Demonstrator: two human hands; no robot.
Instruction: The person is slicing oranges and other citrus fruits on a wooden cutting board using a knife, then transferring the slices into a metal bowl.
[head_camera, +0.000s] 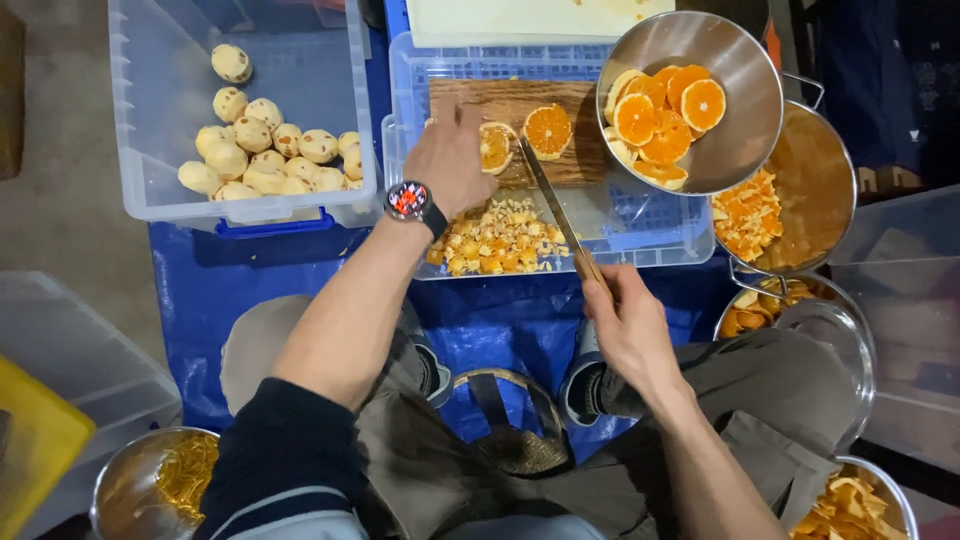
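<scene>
A seated person slices oranges over a shallow clear plastic tray (660, 235) set on a blue tarpaulin (200, 290). The right hand (630, 325) is wrapped tight around the wooden handle of a long steel kitchen knife (555, 210), whose blade angles up across the tray toward a brown wooden cutting board (560, 165). The left hand (450, 160), a dark wristwatch with a red-and-white face (408, 200) on its wrist, lies fingers together over a cut orange half (495, 148) at the left of the board, pressing down on it; whether the fingers curl under the fruit cannot be made out. A second orange half (548, 130) sits cut face up just beside it, to the right. Small diced bits of orange peel (500, 240) are heaped in the tray below the board, between the two hands. To the right, a round steel bowl (740, 60) holds orange slices (665, 115), and beneath it a larger steel pot (820, 200) carries peel trimmings (748, 215). At upper left, a deep clear plastic bin (140, 130) holds peeled pale oranges (265, 155).
</scene>
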